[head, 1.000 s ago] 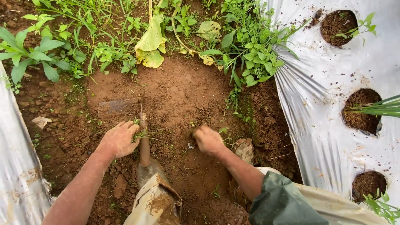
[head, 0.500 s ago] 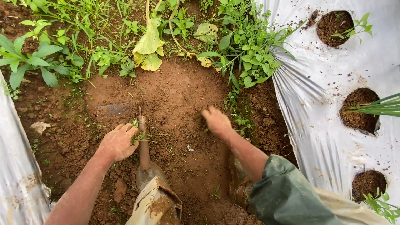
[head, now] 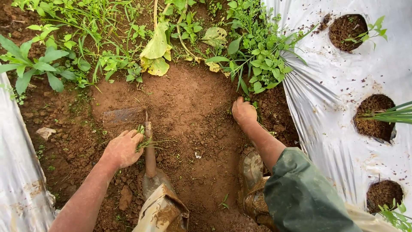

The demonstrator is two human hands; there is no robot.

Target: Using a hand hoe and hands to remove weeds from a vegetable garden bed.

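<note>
My left hand [head: 122, 148] is closed around a small tuft of pulled green weeds [head: 141, 131]. It presses against the muddy handle [head: 150, 154] of a short hoe, whose flat blade [head: 122, 116] lies on the red-brown soil ahead. My right hand [head: 243, 111] is stretched forward with its fingers curled down into the soil. It sits at the foot of a leafy weed patch [head: 262, 68], beside the edge of the silver plastic mulch [head: 326, 103]. What its fingers grip is hidden.
Weeds and yellowed leaves [head: 156, 47] line the far end of the bare furrow. Silver mulch with round planting holes [head: 373, 116] covers the bed on the right, and another sheet [head: 17, 172] lies on the left. My muddy boots [head: 251, 172] stand in the furrow.
My right hand has moved forward and to the right, from the middle of the furrow to the foot of the weeds by the mulch. My left hand has stayed at the hoe handle.
</note>
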